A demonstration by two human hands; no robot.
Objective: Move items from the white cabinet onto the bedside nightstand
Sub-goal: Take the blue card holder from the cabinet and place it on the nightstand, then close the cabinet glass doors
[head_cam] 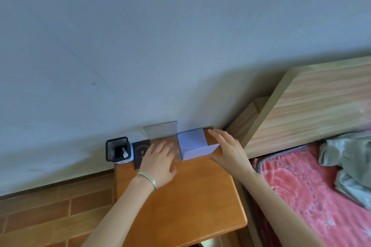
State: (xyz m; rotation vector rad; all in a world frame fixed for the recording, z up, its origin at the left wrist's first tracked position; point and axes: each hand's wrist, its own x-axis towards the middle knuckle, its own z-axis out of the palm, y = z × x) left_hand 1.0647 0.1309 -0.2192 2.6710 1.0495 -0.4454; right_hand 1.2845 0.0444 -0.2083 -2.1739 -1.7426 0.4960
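Sitting at the nightstand's (190, 196) back edge, the lilac bookend (191, 143) is being touched by the right hand (228, 148), fingers straight and gripping nothing. The left hand (160, 158) is lying flat and open on the grey bookend (160, 129). Both bookends are looking light, stiff and slippery, so pinching an upright plate seems best.

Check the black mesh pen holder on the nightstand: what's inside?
Inside the pen holder, one white pen-like stick shows. Its lower end and the holder's floor are hidden in shadow.
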